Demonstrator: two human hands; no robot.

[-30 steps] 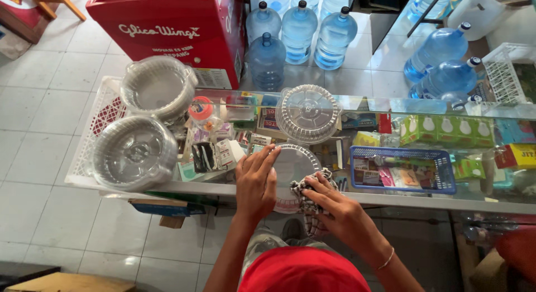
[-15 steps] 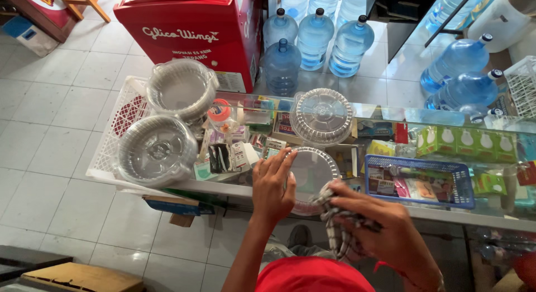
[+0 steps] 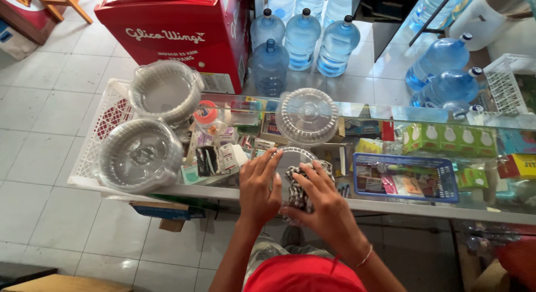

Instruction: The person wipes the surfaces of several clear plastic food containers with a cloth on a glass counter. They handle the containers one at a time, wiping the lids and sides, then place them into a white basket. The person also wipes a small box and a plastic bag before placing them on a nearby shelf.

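Seen from above, a person in a red cap (image 3: 304, 275) leans over a glass worktop (image 3: 391, 205), both hands at work on a clear round plastic lid (image 3: 290, 158) lying at its near edge. The left hand (image 3: 258, 186) lies flat with fingers spread on the lid's left rim, holding nothing; the right hand (image 3: 324, 200) closes around a bunched black-and-white checked cloth (image 3: 300, 188), which it presses against the lid's near side. Just behind the lid sits a second clear domed cover (image 3: 307, 116), well apart from the hands. To the left, a white plastic crate (image 3: 92, 152) carries two stacks of clear round containers (image 3: 142, 155), one behind the other. To the right, a blue mesh basket (image 3: 405, 177) of small packets sits on the glass, with green boxed light bulbs (image 3: 446, 138) beyond it. On the tiled floor past the worktop stand a red freezer chest (image 3: 173, 35) and a cluster of large blue water jugs (image 3: 301, 40).
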